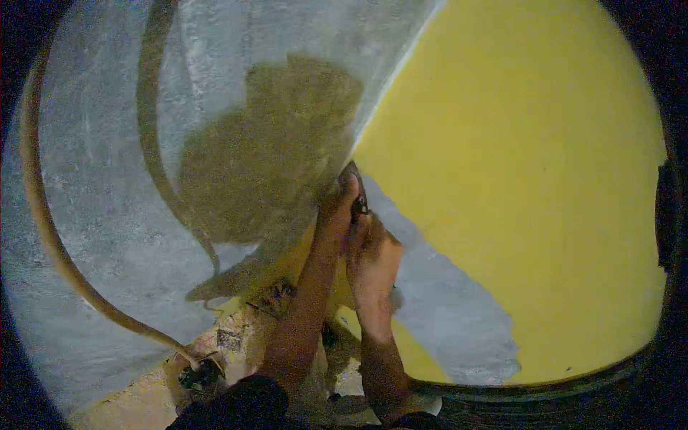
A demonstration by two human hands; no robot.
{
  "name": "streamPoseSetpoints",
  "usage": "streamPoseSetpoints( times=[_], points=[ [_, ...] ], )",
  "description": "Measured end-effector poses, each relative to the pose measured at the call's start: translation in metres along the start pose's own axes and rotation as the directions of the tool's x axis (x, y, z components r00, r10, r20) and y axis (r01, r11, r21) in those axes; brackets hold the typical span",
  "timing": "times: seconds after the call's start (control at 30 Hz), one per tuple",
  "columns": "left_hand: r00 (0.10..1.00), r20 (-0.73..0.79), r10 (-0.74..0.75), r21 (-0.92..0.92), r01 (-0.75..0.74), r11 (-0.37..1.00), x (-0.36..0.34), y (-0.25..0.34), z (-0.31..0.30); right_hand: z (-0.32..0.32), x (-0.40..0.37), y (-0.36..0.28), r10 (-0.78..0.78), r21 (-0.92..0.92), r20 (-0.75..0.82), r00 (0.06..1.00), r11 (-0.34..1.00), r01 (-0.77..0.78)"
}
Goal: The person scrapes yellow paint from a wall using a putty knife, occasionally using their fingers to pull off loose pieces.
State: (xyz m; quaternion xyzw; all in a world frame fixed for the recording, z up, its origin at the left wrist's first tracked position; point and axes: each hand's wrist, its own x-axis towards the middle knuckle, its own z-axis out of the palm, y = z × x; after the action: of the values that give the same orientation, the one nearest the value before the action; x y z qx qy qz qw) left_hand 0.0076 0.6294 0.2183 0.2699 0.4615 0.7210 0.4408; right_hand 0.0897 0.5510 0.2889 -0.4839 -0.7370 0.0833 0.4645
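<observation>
My left hand reaches up to the pale edge of a yellow surface, fingers closed around a small dark hand tool whose exact kind I cannot make out. Just below and to the right, my right hand is also closed, with its fingertips against the tool's lower end. A wedge-shaped grey patch cuts into the yellow from the hands down to the lower right. Left of the edge lies a mottled grey-blue surface.
A brown cable or hose curves down the left side to a dark fitting. A broad shadow covers the grey surface beside my hands. Pinkish stained material lies below my left forearm. A dark rim borders the yellow at the bottom.
</observation>
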Motion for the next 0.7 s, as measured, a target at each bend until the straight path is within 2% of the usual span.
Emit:
streamPoseSetpoints(
  times=[0.03, 0.07, 0.1, 0.13, 0.17, 0.2, 0.23, 0.33, 0.37, 0.4, 0.43, 0.47, 0.5, 0.53, 0.57, 0.63, 0.67, 0.7],
  points=[
    [0.98, 0.12, -0.157, -0.099, 0.169, 0.981, -0.003, 0.007, -0.001, -0.006, 0.001, 0.0, 0.009, 0.054, 0.055, 0.998, 0.998, -0.012],
    [0.921, 0.248, -0.299, -0.172, 0.346, 0.922, -0.009, 0.015, -0.001, -0.012, -0.001, -0.004, 0.019, 0.052, 0.051, 0.999, 0.998, -0.021],
    [0.955, 0.113, -0.275, -0.329, 0.297, 0.896, -0.026, 0.03, 0.007, -0.013, -0.005, -0.009, 0.019, 0.051, 0.029, 0.999, 0.998, -0.021],
    [0.955, 0.109, -0.275, -0.312, 0.295, 0.903, -0.03, 0.016, 0.01, -0.015, -0.009, -0.012, 0.018, 0.059, 0.004, 1.0, 0.998, -0.018],
    [0.964, 0.098, -0.247, -0.016, 0.25, 0.968, -0.027, -0.001, 0.009, -0.02, -0.016, -0.015, 0.02, 0.075, -0.001, 1.0, 0.997, -0.019],
    [0.972, 0.097, -0.213, 0.278, 0.179, 0.944, -0.023, -0.017, 0.008, -0.031, -0.025, -0.015, 0.074, 0.032, 0.003, 0.997, 0.997, -0.074],
    [0.974, 0.096, -0.203, 0.282, 0.169, 0.945, -0.021, -0.004, 0.009, -0.042, -0.028, -0.018, 0.129, -0.017, 0.009, 0.992, 0.992, -0.129],
    [0.991, 0.094, -0.098, 0.131, 0.085, 0.988, -0.015, 0.016, 0.002, -0.011, -0.018, 0.024, 0.072, -0.03, 0.086, 0.994, 0.997, -0.07],
    [0.992, 0.101, -0.075, 0.088, 0.067, 0.994, -0.022, 0.017, 0.001, 0.001, -0.023, 0.039, 0.1, -0.043, 0.081, 0.992, 0.994, -0.097],
    [0.988, 0.121, -0.094, 0.101, 0.082, 0.992, -0.029, 0.02, 0.002, 0.015, -0.024, 0.052, -0.122, -0.084, -0.036, 0.992, 0.989, 0.119],
    [0.992, 0.081, -0.102, 0.014, 0.101, 0.995, -0.033, 0.023, 0.007, 0.017, -0.025, 0.059, -0.356, -0.148, -0.142, 0.923, 0.93, 0.336],
    [0.993, 0.038, -0.111, -0.079, 0.114, 0.99, -0.037, 0.026, 0.011, 0.002, -0.028, 0.048, -0.354, -0.157, -0.155, 0.922, 0.931, 0.331],
    [0.992, 0.049, -0.115, -0.07, 0.118, 0.991, -0.048, 0.021, 0.011, -0.019, -0.04, 0.027, -0.117, 0.039, -0.055, 0.992, 0.992, 0.119],
    [0.999, 0.03, -0.018, 0.125, 0.014, 0.992, -0.068, 0.012, 0.009, -0.035, -0.056, 0.015, 0.11, 0.212, 0.084, 0.99, 0.969, -0.125],
    [0.996, 0.029, 0.086, 0.312, -0.09, 0.946, -0.088, 0.004, 0.007, -0.042, -0.077, 0.019, 0.119, 0.215, 0.073, 0.99, 0.968, -0.132],
    [0.971, 0.157, 0.181, 0.138, -0.203, 0.969, -0.149, 0.01, 0.022, -0.06, -0.129, 0.036, 0.21, 0.219, -0.027, 0.977, 0.955, -0.199],
    [0.973, 0.181, 0.147, 0.228, -0.187, 0.956, -0.173, 0.009, 0.029, -0.079, -0.153, 0.037, 0.377, 0.286, 0.081, 0.923, 0.878, -0.384],
    [0.974, 0.198, 0.106, 0.316, -0.166, 0.934, -0.195, 0.002, 0.036, -0.098, -0.176, 0.04, 0.522, 0.327, 0.202, 0.829, 0.762, -0.559]
  ],
)
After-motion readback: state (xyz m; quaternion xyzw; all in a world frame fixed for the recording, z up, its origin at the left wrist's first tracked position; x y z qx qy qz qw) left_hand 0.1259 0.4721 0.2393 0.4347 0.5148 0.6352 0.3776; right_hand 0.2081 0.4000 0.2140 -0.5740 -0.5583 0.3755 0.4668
